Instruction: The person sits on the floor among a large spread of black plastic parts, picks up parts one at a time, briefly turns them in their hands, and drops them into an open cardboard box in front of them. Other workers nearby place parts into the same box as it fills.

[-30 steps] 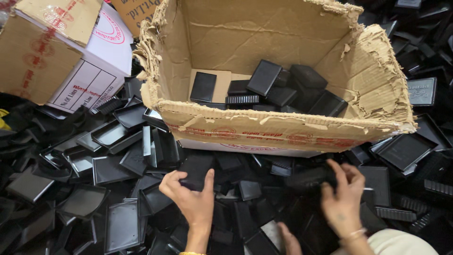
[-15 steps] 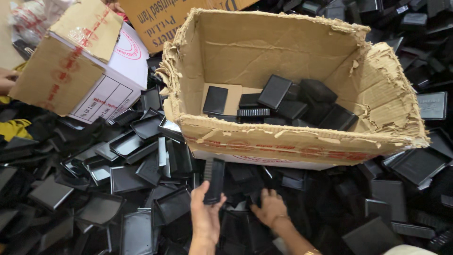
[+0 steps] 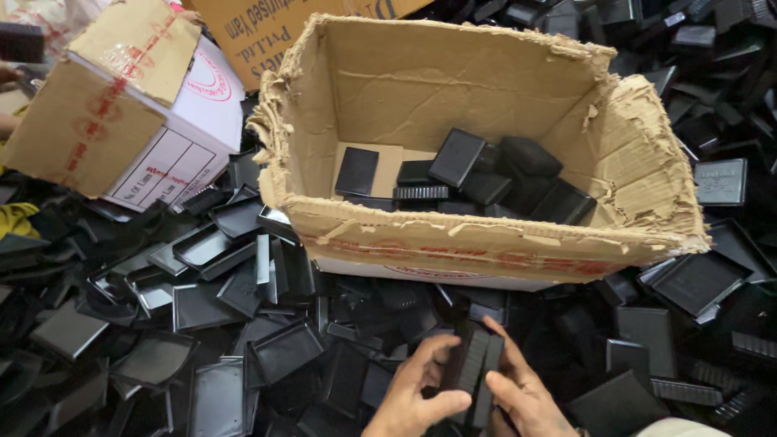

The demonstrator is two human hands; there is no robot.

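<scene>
My left hand (image 3: 414, 395) and my right hand (image 3: 522, 395) are together at the bottom middle, both gripping one black plastic casing (image 3: 473, 368) held upright between them. They hover over a heap of black plastic casings and trays (image 3: 243, 324) that covers the floor. Just beyond my hands stands an open, torn cardboard box (image 3: 486, 243) with several black casings (image 3: 486, 174) lying at its bottom.
A second cardboard box (image 3: 89, 121) with a white printed side leans at the upper left, with another brown carton (image 3: 259, 32) behind it. Black casings spread right of the open box too (image 3: 712, 267). Another person's hand (image 3: 8, 77) shows at the left edge.
My hands have come together from apart and now both hold one black casing. The view has shifted slightly, so the open box sits lower in the frame.
</scene>
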